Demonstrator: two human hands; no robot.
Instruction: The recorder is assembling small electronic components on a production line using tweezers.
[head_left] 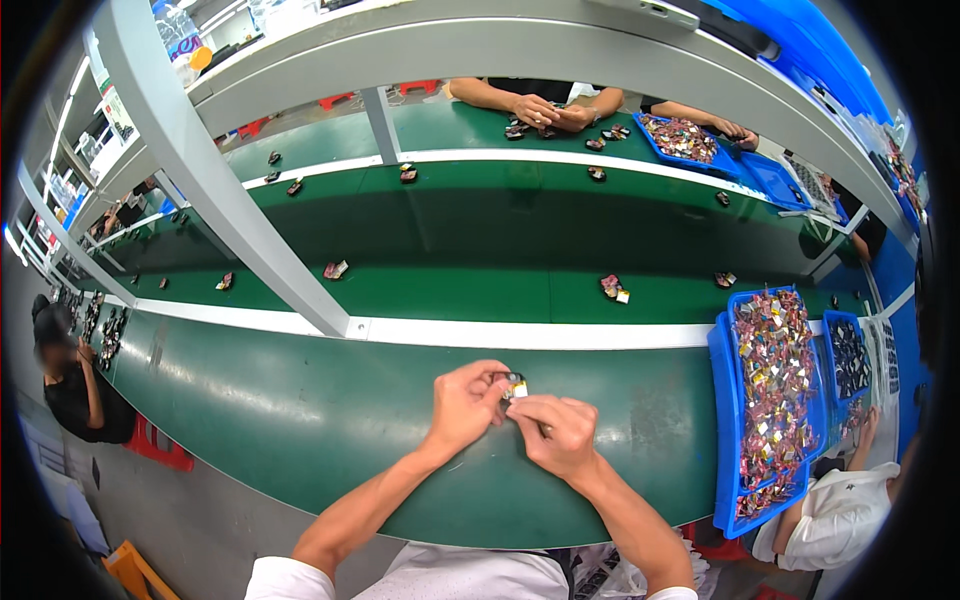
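My left hand (464, 408) and my right hand (562, 434) meet above the green workbench (330, 420). Between their fingertips is a small black part (516, 384) with a yellow and white piece on it. The left fingers are closed around its left side. On its lower right side, the right thumb and fingers pinch it. My fingers cover much of the part, so its exact kind does not show.
To the right stands a blue tray (726, 420) heaped with small pink, white and yellow parts (772, 370); another blue tray (832, 335) holds dark pieces. Beyond a white rail (560, 335), a green belt (450, 290) carries scattered parts. A grey post (230, 170) rises left. Co-workers sit around.
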